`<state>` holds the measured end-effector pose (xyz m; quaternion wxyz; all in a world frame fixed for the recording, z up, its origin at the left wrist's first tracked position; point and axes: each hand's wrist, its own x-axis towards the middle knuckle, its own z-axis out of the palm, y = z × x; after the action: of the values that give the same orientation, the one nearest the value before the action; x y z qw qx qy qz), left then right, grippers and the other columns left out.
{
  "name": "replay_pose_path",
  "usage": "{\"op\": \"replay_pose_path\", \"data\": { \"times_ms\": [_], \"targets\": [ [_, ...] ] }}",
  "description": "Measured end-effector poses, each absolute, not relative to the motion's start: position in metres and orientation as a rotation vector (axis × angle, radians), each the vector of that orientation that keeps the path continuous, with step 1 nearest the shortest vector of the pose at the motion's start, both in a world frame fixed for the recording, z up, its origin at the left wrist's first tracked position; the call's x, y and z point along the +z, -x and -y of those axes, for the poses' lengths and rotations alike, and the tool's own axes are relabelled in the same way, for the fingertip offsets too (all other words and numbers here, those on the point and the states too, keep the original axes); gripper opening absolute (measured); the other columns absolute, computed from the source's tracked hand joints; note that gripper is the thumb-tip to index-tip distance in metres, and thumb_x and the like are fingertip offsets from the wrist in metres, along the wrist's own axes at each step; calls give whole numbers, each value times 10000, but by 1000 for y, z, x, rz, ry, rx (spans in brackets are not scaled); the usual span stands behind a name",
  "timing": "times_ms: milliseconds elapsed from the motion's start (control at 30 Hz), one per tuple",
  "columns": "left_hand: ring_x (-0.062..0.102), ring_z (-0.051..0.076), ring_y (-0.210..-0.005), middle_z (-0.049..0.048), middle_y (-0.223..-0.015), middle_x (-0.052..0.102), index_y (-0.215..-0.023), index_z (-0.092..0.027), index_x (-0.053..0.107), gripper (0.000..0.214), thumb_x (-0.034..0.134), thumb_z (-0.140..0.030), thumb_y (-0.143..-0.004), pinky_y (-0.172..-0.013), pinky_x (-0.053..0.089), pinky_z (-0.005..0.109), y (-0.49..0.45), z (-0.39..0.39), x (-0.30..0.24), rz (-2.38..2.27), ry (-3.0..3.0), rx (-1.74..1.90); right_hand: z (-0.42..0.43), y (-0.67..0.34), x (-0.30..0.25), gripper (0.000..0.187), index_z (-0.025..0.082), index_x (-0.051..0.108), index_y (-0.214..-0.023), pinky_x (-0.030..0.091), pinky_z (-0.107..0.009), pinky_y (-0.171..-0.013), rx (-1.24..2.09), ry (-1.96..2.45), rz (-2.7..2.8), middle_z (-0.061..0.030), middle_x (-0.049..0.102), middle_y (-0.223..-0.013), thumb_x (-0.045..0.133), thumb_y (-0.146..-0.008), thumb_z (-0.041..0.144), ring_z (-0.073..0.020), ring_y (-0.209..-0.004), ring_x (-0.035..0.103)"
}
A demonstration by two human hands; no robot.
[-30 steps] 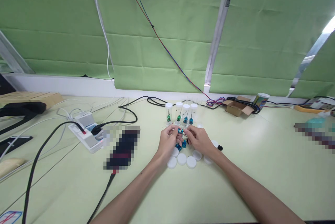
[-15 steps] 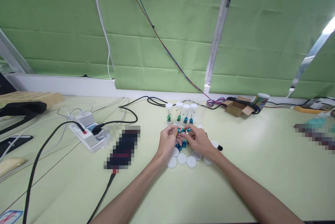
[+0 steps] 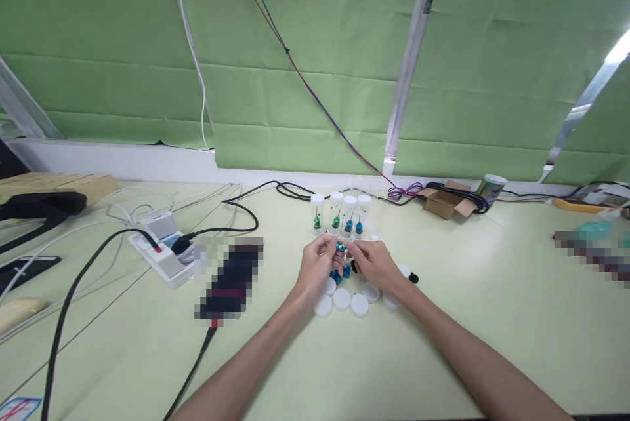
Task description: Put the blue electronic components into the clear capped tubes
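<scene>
My left hand [image 3: 315,268] and my right hand [image 3: 377,264] meet over the middle of the pale green table [image 3: 443,342], fingertips pinching a small blue piece [image 3: 339,248] between them. More small blue pieces [image 3: 341,272] lie just under the fingers. Several white round lids [image 3: 341,299] lie on the table below my hands. Behind my hands stands a row of clear capped vials [image 3: 339,214], two holding green pieces and two holding blue ones.
A white power strip [image 3: 160,248] with black cables lies at the left. A blurred dark object [image 3: 230,280] sits beside it. An open cardboard box [image 3: 445,199] and a can [image 3: 491,189] stand at the back right. Green blinds hang behind.
My fingers shifted slightly around the small blue piece; the right hand drew a little closer to the left. Nothing else moved.
</scene>
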<state>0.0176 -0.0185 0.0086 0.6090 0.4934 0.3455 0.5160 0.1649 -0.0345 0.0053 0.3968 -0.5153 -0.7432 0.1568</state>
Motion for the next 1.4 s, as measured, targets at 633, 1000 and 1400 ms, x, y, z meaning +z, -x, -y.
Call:
{"op": "replay_pose_path", "data": {
  "times_ms": [633, 1000, 1400],
  "targets": [
    [545, 113, -451, 18, -549, 572, -808, -133, 596, 290, 643, -417, -769, -426, 449, 217, -18, 16, 6, -827, -1116, 1234, 36, -165, 2, 164, 205, 523, -952, 369, -232, -499, 494, 1213, 1820, 54, 522, -520, 476, -906, 355, -126, -466, 485],
    [553, 118, -474, 23, -582, 574, -805, -131, 598, 272, 625, -401, -784, -430, 457, 224, -17, 17, 7, -825, -1142, 1215, 36, -165, 4, 272, 200, 547, -791, 355, -238, -506, 425, 1251, 1834, 35, 535, -497, 433, -938, 398, -124, -458, 464],
    [555, 119, -467, 15, -566, 567, -795, -129, 605, 312, 667, -430, -741, -415, 455, 224, -18, 16, 7, -828, -1105, 1247, 34, -165, 3, 234, 205, 577, -843, 324, -223, -491, 402, 1293, 1770, 69, 463, -465, 491, -905, 413, -107, -439, 406]
  ]
}}
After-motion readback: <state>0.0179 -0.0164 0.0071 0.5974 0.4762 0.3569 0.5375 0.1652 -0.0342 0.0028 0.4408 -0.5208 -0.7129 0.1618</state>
